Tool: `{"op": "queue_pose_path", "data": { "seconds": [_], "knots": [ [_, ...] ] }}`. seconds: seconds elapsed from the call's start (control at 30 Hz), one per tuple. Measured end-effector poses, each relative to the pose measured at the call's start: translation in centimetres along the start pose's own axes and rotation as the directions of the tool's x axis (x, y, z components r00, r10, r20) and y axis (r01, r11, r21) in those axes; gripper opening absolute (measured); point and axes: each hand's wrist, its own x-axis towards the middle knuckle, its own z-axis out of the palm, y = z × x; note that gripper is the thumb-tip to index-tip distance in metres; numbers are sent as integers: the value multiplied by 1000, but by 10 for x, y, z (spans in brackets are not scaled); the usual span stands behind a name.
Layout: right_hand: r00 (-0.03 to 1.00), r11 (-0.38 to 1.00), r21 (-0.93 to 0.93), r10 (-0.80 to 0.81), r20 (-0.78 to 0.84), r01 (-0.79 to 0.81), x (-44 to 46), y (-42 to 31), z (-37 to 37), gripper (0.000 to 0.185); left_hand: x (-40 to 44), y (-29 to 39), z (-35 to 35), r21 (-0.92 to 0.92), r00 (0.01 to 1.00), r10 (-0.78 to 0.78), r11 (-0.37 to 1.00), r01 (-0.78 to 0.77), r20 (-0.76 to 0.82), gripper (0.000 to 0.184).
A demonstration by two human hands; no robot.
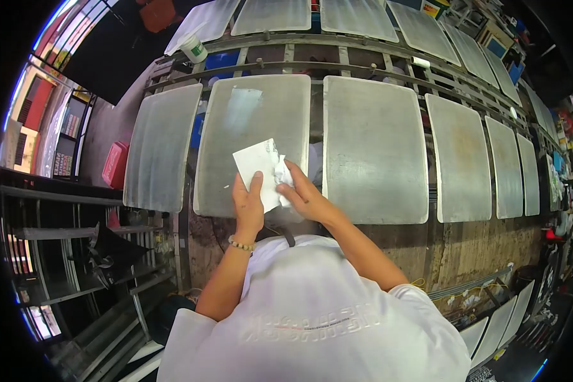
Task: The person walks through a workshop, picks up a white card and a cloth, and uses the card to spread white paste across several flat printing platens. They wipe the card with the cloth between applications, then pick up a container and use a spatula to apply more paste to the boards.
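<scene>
My left hand [251, 202] grips a flat white sheet [254, 162] that looks like paper or card, its thumb lying across the face. On the sheet's right edge, my right hand [304, 195] is closed on a crumpled white piece [281, 170], perhaps torn paper. Whether the two pieces are joined I cannot tell. Both hands are held above the near edge of a grey rectangular panel [254, 121] with a pale border. A lighter, bluish patch [244, 105] shows on that panel's upper part.
Similar panels [375, 153] lie in rows to both sides and behind, on a metal rail frame [286, 57]. A white tub [193, 48] stands at the back left. A red container [115, 164] sits at the left, above dark metal racks [76, 232].
</scene>
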Motion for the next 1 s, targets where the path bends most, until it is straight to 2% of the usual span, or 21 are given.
{"op": "queue_pose_path", "data": {
  "seconds": [0.07, 0.1, 0.17, 0.2, 0.27, 0.3, 0.4, 0.47, 0.5, 0.57, 0.6, 0.63, 0.7, 0.73, 0.8, 0.83, 0.9, 0.93, 1.0],
  "knots": [
    [985, 960, 230, 170, -14, -162, -3, -3, -3, 43, -9, 0, 9, 72, 1000, 27, 997, -27, 1, 28],
    [986, 960, 230, 164, -6, -159, -4, -3, -7, 43, -12, 0, 13, 141, 999, 53, 989, -53, 3, 28],
    [970, 913, 346, 241, -26, -217, -2, -3, -13, 36, -16, 5, 20, 147, 998, 60, 987, -62, 21, 28],
    [972, 913, 348, 235, -21, -213, 0, -3, -18, 36, -19, 8, 23, 155, 997, 54, 986, -61, 51, 28],
    [931, 926, 110, 364, -8, -361, 9, -5, -33, 33, -23, 15, 32, 214, 995, 80, 973, -90, 54, 28],
    [934, 929, 108, 356, -5, -354, 14, -6, -36, 33, -24, 17, 36, 271, 993, 99, 956, -112, 63, 28],
    [946, 943, 100, 322, -48, -316, 17, -13, -43, 28, -25, 20, 42, 286, 990, 130, 948, -140, 55, 28],
    [986, 961, 231, 164, -39, -151, 6, -20, -43, 39, -27, 23, 45, 345, 984, 176, 922, -178, 39, 28],
    [987, 962, 230, 159, -32, -148, 1, -22, -45, 39, -28, 23, 46, 405, 976, 215, 891, -205, 21, 28],
    [981, 861, 475, 127, 148, -183, -12, -33, -56, 61, -26, 16, 41, 400, 974, 227, 892, -212, 10, 29],
    [948, 740, 600, 167, 271, -302, -15, -40, -63, 76, -24, 13, 40, 391, 971, 238, 893, -222, 7, 29],
    [948, 741, 599, 165, 273, -302, -16, -38, -63, 76, -23, 13, 40, 391, 971, 240, 893, -223, 5, 29],
    [973, 858, 482, 81, 215, -178, -19, -31, -61, 71, -24, 13, 41, 376, 979, 202, 907, -190, 6, 31],
    [973, 858, 482, 81, 216, -178, -20, -28, -59, 71, -24, 10, 40, 376, 979, 203, 907, -190, 5, 31],
    [980, 869, 455, 148, 134, -194, -20, -19, -54, 56, -20, 2, 37, 458, 972, 232, 859, -228, 47, 32],
    [980, 870, 454, 146, 136, -193, -20, -10, -50, 56, -22, 4, 40, 457, 971, 235, 859, -229, 45, 32],
    [975, 889, 423, 216, -52, -174, -20, 4, -44, 35, -31, 7, 50, 525, 968, 229, 814, -248, 102, 33],
    [976, 889, 424, 214, -44, -176, -17, -1, -44, 35, -29, 6, 53, 506, 955, 278, 812, -292, 103, 33],
    [970, 978, 164, 161, -181, -131, -7, -9, -49, 25, -29, 8, 55, 517, 954, 280, 804, -293, 104, 33]
  ]
}}
